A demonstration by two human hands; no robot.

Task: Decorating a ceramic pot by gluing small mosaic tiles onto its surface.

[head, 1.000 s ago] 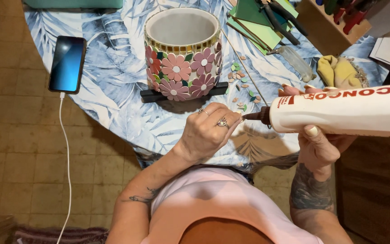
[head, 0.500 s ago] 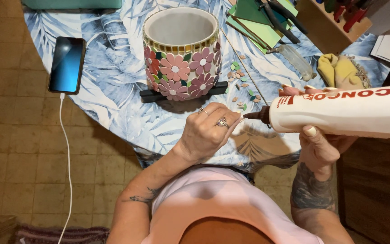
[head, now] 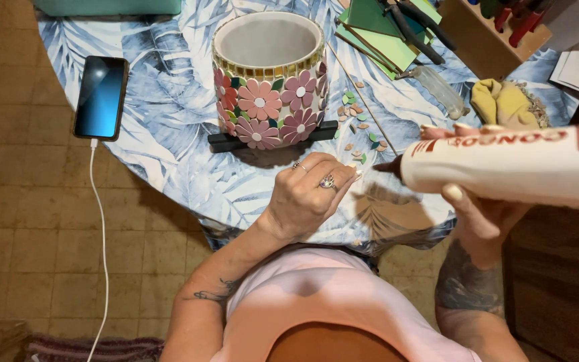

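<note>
My right hand [head: 480, 211] grips a large white glue bottle [head: 524, 164] held sideways, its dark nozzle pointing left. The nozzle tip meets the fingertips of my left hand [head: 309, 191], which pinch something small that I cannot make out. Behind my left hand a round pot [head: 269, 74] covered in pink flower mosaic lies on a black stand [head: 222, 142] on the round table with a blue leaf-print cloth [head: 169, 134]. Several small tile pieces [head: 360, 124] lie scattered to the right of the pot.
A phone [head: 100, 97] with a lit screen lies at the table's left edge, its white cable hanging down. Green tile sheets and dark pliers [head: 397, 27] sit at the back. A yellow cloth [head: 504, 100] and a wooden box with tools [head: 497, 27] are at right.
Nothing has visibly moved; the bottle's nozzle stays at my left fingertips.
</note>
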